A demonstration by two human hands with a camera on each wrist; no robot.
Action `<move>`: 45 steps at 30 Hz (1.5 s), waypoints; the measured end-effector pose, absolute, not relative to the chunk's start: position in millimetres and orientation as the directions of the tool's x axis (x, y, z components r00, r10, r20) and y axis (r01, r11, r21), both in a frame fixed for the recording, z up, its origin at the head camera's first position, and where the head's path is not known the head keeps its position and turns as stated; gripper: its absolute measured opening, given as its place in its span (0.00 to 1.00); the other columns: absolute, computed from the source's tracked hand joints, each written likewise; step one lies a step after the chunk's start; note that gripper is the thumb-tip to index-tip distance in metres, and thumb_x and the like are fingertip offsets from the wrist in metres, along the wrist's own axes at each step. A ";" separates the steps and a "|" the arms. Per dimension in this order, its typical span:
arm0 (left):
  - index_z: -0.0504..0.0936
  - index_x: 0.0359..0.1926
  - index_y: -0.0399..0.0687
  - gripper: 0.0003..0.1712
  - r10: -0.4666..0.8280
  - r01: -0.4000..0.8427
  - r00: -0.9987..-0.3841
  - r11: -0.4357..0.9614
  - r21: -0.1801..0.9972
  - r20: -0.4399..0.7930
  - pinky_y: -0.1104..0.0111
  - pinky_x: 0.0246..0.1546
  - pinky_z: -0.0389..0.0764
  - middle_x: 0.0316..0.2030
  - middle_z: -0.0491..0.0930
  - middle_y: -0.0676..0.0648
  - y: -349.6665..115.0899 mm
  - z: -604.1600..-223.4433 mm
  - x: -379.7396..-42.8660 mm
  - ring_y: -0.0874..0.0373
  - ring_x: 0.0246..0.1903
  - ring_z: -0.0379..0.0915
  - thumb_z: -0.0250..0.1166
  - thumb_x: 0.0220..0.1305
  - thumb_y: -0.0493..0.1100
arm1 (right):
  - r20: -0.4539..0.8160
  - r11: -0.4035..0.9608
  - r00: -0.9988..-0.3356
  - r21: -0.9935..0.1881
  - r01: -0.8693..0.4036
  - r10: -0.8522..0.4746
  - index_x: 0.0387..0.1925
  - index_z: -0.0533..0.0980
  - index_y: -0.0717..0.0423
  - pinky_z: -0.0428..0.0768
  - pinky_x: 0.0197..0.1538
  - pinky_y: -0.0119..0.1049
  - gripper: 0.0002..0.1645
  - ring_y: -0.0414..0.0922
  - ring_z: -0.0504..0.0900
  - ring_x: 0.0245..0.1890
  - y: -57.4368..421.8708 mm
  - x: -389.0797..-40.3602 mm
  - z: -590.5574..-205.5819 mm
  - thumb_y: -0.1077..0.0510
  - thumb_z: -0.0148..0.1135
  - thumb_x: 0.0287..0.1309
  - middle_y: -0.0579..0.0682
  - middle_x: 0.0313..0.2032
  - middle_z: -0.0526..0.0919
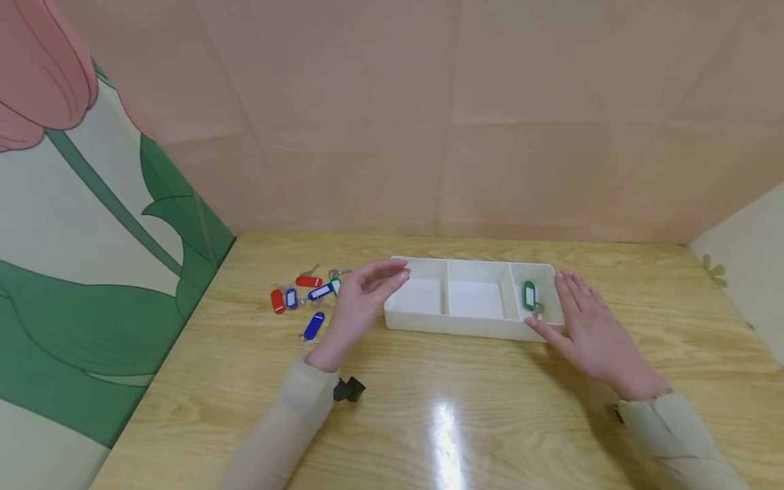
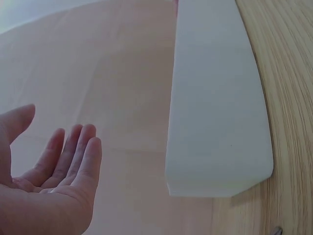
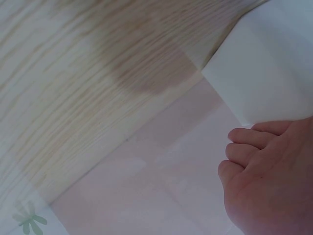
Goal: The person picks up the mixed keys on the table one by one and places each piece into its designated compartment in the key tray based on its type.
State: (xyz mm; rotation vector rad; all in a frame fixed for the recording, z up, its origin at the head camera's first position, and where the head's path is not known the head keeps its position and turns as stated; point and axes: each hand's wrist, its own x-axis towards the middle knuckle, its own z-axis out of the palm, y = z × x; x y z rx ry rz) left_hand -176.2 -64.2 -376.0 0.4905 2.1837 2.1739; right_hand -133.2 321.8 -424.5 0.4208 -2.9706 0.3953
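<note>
White tray (image 1: pixel 453 324) holding green-tagged key (image 1: pixel 529 296) — your left hand (image 1: pixel 360 299) near, fingers relaxed; your right hand (image 1: pixel 591 335) against it, fingers straight.

The tray (image 1: pixel 453 325) is white, the key tags (image 1: pixel 314 326) red, blue and green, the table (image 1: pixel 392 422) tan wood-grain.

Pass OK over surface (image 1: pixel 490 401) in frt of tray (image 1: pixel 453 325); inside, dividers (image 1: pixel 446 289) block L-R moves; tagged keys (image 1: pixel 314 327) clutter L side.
</note>
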 end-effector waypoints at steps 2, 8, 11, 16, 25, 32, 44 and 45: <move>0.83 0.56 0.42 0.18 0.225 0.203 -0.954 -0.012 0.979 0.200 0.62 0.57 0.79 0.51 0.85 0.48 -67.1 -376.4 -176.4 0.55 0.52 0.81 0.68 0.71 0.45 | 0.152 0.927 -0.954 -0.240 -0.289 -0.258 0.78 0.40 0.70 0.34 0.76 0.54 0.60 0.61 0.37 0.78 322.0 -133.3 -424.8 0.34 0.56 0.70 0.68 0.78 0.40; 0.83 0.57 0.40 0.18 0.206 0.191 -0.960 -0.005 0.982 0.188 0.62 0.57 0.78 0.51 0.85 0.48 -74.2 -378.4 -177.4 0.54 0.52 0.81 0.68 0.70 0.44 | 0.157 0.926 -0.953 -0.239 -0.293 -0.261 0.78 0.40 0.70 0.35 0.76 0.54 0.60 0.61 0.36 0.78 322.3 -132.8 -424.7 0.35 0.57 0.70 0.67 0.78 0.40; 0.82 0.57 0.40 0.19 0.203 0.177 -0.964 0.013 0.984 0.171 0.62 0.58 0.78 0.52 0.84 0.49 -78.3 -380.5 -178.7 0.55 0.53 0.80 0.68 0.71 0.45 | 0.157 0.926 -0.953 -0.240 -0.293 -0.261 0.78 0.40 0.70 0.35 0.76 0.54 0.60 0.60 0.36 0.78 322.2 -132.5 -424.3 0.35 0.57 0.70 0.67 0.78 0.40; 0.83 0.57 0.44 0.18 0.190 0.184 -0.967 0.046 0.982 0.172 0.62 0.58 0.78 0.52 0.84 0.49 -85.8 -381.7 -179.0 0.55 0.53 0.80 0.68 0.71 0.46 | 0.156 0.925 -0.952 -0.238 -0.295 -0.263 0.78 0.39 0.70 0.32 0.76 0.51 0.59 0.60 0.36 0.78 321.5 -132.7 -423.6 0.35 0.56 0.71 0.67 0.78 0.39; 0.84 0.56 0.47 0.18 0.166 0.223 -0.964 0.086 0.971 0.207 0.63 0.55 0.80 0.53 0.84 0.46 -99.7 -384.7 -179.4 0.55 0.52 0.80 0.69 0.69 0.49 | 0.167 0.923 -0.950 -0.242 -0.299 -0.264 0.78 0.40 0.70 0.32 0.76 0.50 0.60 0.61 0.37 0.78 321.0 -132.7 -422.7 0.35 0.57 0.70 0.69 0.78 0.41; 0.84 0.56 0.46 0.19 0.157 0.250 -0.960 0.106 0.962 0.232 0.64 0.54 0.80 0.52 0.84 0.47 -112.0 -384.6 -182.2 0.56 0.52 0.80 0.69 0.69 0.50 | 0.164 0.923 -0.950 -0.241 -0.299 -0.265 0.78 0.40 0.70 0.34 0.76 0.54 0.59 0.61 0.36 0.78 321.7 -132.7 -424.2 0.35 0.57 0.71 0.69 0.77 0.41; 0.83 0.57 0.43 0.19 0.125 0.250 -0.965 0.172 0.953 0.231 0.65 0.54 0.80 0.52 0.84 0.47 -130.0 -371.9 -188.3 0.55 0.52 0.80 0.69 0.70 0.48 | 0.166 0.922 -0.949 -0.239 -0.304 -0.269 0.78 0.40 0.71 0.32 0.76 0.51 0.59 0.61 0.37 0.78 322.5 -132.2 -425.0 0.35 0.56 0.71 0.69 0.77 0.41; 0.83 0.57 0.44 0.20 0.124 0.248 -0.966 0.176 0.953 0.228 0.65 0.55 0.79 0.52 0.84 0.48 -131.3 -370.6 -189.0 0.55 0.53 0.80 0.69 0.70 0.49 | 0.165 0.923 -0.949 -0.238 -0.303 -0.269 0.78 0.40 0.71 0.32 0.76 0.51 0.59 0.61 0.36 0.78 322.3 -132.1 -424.7 0.35 0.56 0.71 0.69 0.77 0.41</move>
